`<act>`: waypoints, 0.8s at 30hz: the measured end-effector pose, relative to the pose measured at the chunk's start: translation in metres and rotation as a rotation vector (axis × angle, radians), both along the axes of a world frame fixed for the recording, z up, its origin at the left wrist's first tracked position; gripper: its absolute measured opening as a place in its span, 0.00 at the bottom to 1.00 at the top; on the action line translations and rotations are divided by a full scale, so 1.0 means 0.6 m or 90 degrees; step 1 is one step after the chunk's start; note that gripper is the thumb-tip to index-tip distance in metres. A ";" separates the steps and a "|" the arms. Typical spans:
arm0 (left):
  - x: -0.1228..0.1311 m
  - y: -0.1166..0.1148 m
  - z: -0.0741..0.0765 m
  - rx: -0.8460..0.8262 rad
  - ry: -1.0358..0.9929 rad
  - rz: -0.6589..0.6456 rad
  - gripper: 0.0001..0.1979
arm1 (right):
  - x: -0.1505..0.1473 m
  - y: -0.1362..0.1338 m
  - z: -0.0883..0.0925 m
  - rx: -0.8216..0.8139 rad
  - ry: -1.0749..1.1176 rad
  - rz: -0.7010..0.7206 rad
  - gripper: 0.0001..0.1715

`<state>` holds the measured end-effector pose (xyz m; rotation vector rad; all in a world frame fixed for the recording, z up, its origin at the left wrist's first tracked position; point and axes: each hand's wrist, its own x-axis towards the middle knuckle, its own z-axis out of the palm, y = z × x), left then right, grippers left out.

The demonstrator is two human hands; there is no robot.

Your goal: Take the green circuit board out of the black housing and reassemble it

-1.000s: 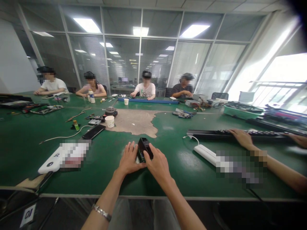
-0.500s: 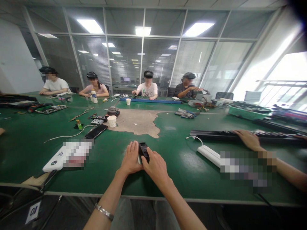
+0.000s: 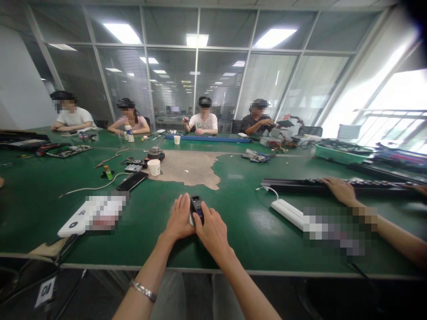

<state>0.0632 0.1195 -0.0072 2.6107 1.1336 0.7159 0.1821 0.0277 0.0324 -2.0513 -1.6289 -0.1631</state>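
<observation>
A small black oblong device (image 3: 196, 202) is held between my hands, just above or on the green table (image 3: 240, 249); I cannot tell its exact kind. Along its left side lies my left hand (image 3: 181, 218), fingers together and stretched forward, the thumb side pressed to the device. A pale sliver shows between that hand and the device. My right hand (image 3: 213, 229) grips the device from the right, its thumb and fingers on the upper face. The lower end of the device is hidden by my hands.
To the left lie a black phone (image 3: 132, 181), a paper cup (image 3: 154, 167) and a white case (image 3: 71, 226). At right are a white power strip (image 3: 290, 214), a long black bar (image 3: 293, 185) and another person's hand (image 3: 340, 191). Several people sit across the table.
The device's top face has turned slightly and shows more of its length. My hands keep their hold. Across the table at right, a person has lifted a dark part.
</observation>
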 end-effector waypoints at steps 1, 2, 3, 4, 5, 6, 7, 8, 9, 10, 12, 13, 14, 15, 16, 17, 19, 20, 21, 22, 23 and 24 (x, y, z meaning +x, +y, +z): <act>0.000 0.000 0.000 0.003 0.003 -0.002 0.48 | 0.001 0.001 0.000 0.002 0.002 0.002 0.27; 0.000 0.000 -0.001 0.006 0.006 -0.004 0.48 | 0.002 0.002 0.000 0.005 0.004 0.003 0.27; 0.000 0.000 -0.002 0.010 0.009 -0.007 0.49 | 0.002 0.004 0.002 0.009 0.006 0.002 0.26; 0.000 0.000 -0.003 0.014 0.010 -0.010 0.50 | 0.003 0.004 0.006 0.015 0.010 0.000 0.25; 0.000 0.001 -0.004 0.017 0.012 -0.011 0.51 | 0.003 0.005 0.012 0.024 0.013 -0.002 0.24; 0.001 0.001 -0.005 0.018 0.015 -0.011 0.52 | 0.004 0.005 0.018 0.035 0.018 -0.002 0.24; 0.001 0.002 -0.005 0.017 0.018 -0.010 0.54 | 0.006 0.004 0.027 0.049 0.024 -0.002 0.24; 0.002 0.002 -0.004 0.014 0.024 -0.008 0.56 | 0.009 0.003 0.035 0.065 0.031 -0.002 0.25; 0.003 0.002 -0.003 0.008 0.030 -0.006 0.58 | 0.013 0.001 0.045 0.081 0.039 -0.002 0.25; 0.003 0.002 -0.002 0.002 0.036 -0.004 0.60 | 0.018 -0.001 0.054 0.095 0.049 -0.003 0.25; 0.005 0.002 0.002 -0.012 0.046 -0.002 0.63 | 0.032 -0.005 0.069 0.116 0.068 -0.012 0.25; 0.006 0.002 0.004 -0.016 0.050 -0.001 0.63 | 0.041 -0.006 0.075 0.121 0.075 -0.018 0.25; 0.006 0.001 0.005 -0.019 0.052 0.000 0.64 | 0.050 -0.007 0.079 0.122 0.080 -0.024 0.25; 0.007 0.001 0.006 -0.021 0.054 0.002 0.64 | 0.060 -0.008 0.082 0.121 0.081 -0.032 0.24; 0.007 0.001 0.006 -0.020 0.056 0.004 0.64 | 0.070 -0.009 0.082 0.116 0.079 -0.041 0.24; 0.007 0.001 0.006 -0.018 0.057 0.005 0.64 | 0.079 -0.010 0.081 0.109 0.074 -0.052 0.23; 0.007 0.001 0.005 -0.011 0.058 0.005 0.63 | 0.096 -0.013 0.074 0.091 0.055 -0.082 0.24; 0.007 0.001 0.005 -0.008 0.059 0.003 0.63 | 0.103 -0.015 0.069 0.083 0.044 -0.099 0.24; 0.006 0.001 0.005 -0.006 0.059 0.001 0.62 | 0.110 -0.018 0.062 0.076 0.032 -0.113 0.24; 0.006 0.000 0.005 -0.004 0.058 0.001 0.62 | 0.116 -0.021 0.054 0.069 0.021 -0.125 0.25; 0.006 0.000 0.005 -0.004 0.059 0.001 0.62 | 0.121 -0.025 0.045 0.062 0.012 -0.132 0.25; 0.006 0.000 0.005 -0.005 0.059 0.002 0.62 | 0.126 -0.029 0.035 0.055 0.005 -0.135 0.25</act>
